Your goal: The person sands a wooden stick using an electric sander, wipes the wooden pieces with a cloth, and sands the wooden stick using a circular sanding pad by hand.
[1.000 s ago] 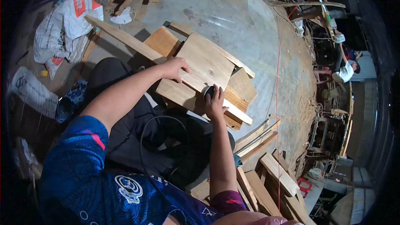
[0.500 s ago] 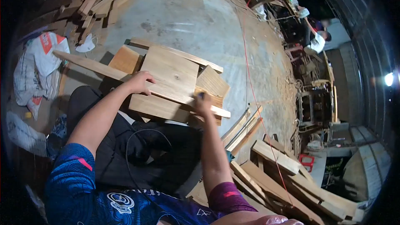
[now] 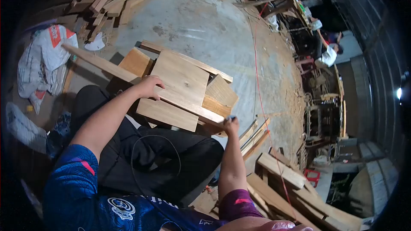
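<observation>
A long wooden strip (image 3: 96, 62) lies slanting across stacked boards in front of me. My left hand (image 3: 150, 87) is closed over the strip near its middle, beside a wide flat board (image 3: 180, 77). At the strip's right end is my right hand (image 3: 231, 125), its fingers closed round a small dark object (image 3: 230, 118) that is mostly hidden. A shorter board (image 3: 167, 114) lies on the near side of the strip, and an angled block (image 3: 221, 92) sits under its far right part.
White sacks (image 3: 43, 62) lie at the left. Scrap wood (image 3: 115, 2) is piled at the upper left, with more planks (image 3: 282, 171) at the lower right. A red cord (image 3: 256, 60) crosses the concrete floor. Another person (image 3: 329, 55) is at the far right.
My right hand has slid right along the strip to its end, with the dark object. My left hand still holds the strip. The camera view has shifted.
</observation>
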A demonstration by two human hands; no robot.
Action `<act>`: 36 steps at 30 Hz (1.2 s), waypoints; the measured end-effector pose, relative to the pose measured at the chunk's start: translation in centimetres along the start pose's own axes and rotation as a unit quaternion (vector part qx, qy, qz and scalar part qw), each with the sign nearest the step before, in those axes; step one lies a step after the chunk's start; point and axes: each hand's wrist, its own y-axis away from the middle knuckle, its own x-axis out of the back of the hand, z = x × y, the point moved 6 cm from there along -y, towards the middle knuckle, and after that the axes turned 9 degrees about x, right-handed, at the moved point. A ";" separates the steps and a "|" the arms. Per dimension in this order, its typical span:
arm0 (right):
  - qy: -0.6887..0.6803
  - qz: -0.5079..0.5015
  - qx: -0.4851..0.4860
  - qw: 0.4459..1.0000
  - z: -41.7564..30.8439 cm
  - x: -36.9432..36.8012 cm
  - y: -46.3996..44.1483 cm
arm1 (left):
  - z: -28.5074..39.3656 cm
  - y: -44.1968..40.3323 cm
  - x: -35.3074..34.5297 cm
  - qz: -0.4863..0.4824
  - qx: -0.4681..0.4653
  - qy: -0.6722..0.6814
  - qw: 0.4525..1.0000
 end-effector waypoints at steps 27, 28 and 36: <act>0.132 -0.115 0.086 0.981 3.0 -6.0 -4.4 | -0.2 -0.3 -0.6 -0.082 0.023 0.022 0.996; -0.118 -0.143 0.003 0.983 -7.6 -3.4 -0.3 | -0.1 -0.4 -0.7 -0.093 0.026 0.055 0.994; -0.028 -0.127 0.241 0.962 -38.9 -10.6 15.1 | -3.0 -2.1 -0.7 0.050 0.086 0.245 0.964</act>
